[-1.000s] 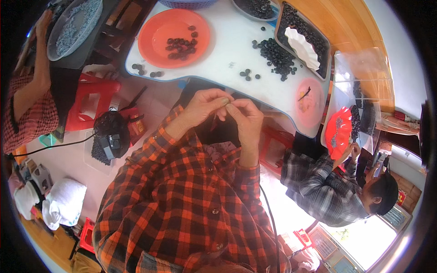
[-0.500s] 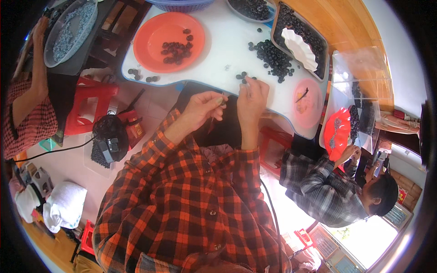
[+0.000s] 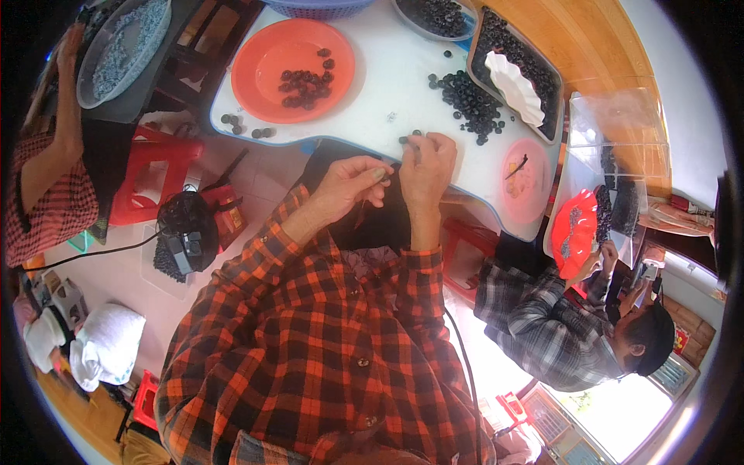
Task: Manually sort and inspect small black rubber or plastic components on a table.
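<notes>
My left hand (image 3: 347,188) is closed in front of my chest, thumb and fingertips pinching a small dark round piece (image 3: 386,177). Close beside it, at the near edge of the white table, is my right hand (image 3: 428,172). Its fingers are bent and drawn together; whatever they hold, if anything, is hidden. By its fingertips lie a couple of black round pieces (image 3: 417,132). Farther right on the table spreads a loose pile of similar black pieces (image 3: 471,105). An orange-red basin (image 3: 252,66) at the left has several dark pieces (image 3: 306,89) in it.
A tray of dark pieces (image 3: 496,35) bears a white scalloped dish (image 3: 513,89). A pink dish (image 3: 535,163) sits at the right corner. Several dark pieces (image 3: 232,122) lie near the left edge. A person in checked grey (image 3: 542,325) works at right; another person's arm (image 3: 50,163) shows at left.
My right hand has shifted slightly left over the table edge, nearer my left hand. The left keeps its pinch. The person at right has moved their hands a little.
</notes>
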Demonstrator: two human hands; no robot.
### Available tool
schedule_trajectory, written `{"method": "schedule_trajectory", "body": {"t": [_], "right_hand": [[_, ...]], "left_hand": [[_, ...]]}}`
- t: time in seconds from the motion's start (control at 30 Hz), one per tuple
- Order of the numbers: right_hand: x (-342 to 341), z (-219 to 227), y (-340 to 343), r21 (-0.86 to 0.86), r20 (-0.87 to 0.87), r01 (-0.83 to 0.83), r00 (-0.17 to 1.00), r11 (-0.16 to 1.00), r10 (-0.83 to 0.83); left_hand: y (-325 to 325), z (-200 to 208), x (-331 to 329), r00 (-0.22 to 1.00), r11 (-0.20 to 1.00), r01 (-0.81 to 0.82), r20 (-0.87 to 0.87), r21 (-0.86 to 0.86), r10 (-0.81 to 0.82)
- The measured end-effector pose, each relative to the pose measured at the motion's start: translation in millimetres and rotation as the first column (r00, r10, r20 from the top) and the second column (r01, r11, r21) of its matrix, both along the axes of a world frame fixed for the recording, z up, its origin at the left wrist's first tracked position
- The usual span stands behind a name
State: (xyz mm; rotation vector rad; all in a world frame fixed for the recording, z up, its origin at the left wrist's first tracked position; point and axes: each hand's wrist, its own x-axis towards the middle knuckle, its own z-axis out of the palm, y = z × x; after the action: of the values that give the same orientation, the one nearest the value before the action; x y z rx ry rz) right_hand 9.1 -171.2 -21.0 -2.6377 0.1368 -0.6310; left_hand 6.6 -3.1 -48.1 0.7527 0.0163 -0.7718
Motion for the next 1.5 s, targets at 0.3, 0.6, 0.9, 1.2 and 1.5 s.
{"method": "schedule_trajectory", "body": {"t": [0.3,0.6,0.9,1.2,1.5], "right_hand": [[-1,-1,-1,0.082,0.006,0.012,1.000,0.997,-0.012],[0,-5,-4,0.077,0.007,0.022,1.000,0.997,-0.023],[-7,3,2,0.085,0.077,0.016,0.997,0.996,-0.023],[-35,20,16,0.833,0.029,-0.125,0.983,0.539,0.184],[-40,28,23,0.782,0.066,-0.172,0.979,0.599,0.195]], "left_hand": [[-1,-2,1,1.000,1.000,-0.003,-0.004,-0.021,0.003],[-1,-6,0,1.000,0.999,-0.004,0.007,-0.034,0.005],[0,-7,-1,0.999,0.998,-0.034,-0.012,-0.048,0.034],[-2,8,5,0.991,0.987,-0.121,-0.066,-0.104,0.115],[-3,15,1,0.992,0.982,-0.123,0.007,-0.145,0.126]]}}
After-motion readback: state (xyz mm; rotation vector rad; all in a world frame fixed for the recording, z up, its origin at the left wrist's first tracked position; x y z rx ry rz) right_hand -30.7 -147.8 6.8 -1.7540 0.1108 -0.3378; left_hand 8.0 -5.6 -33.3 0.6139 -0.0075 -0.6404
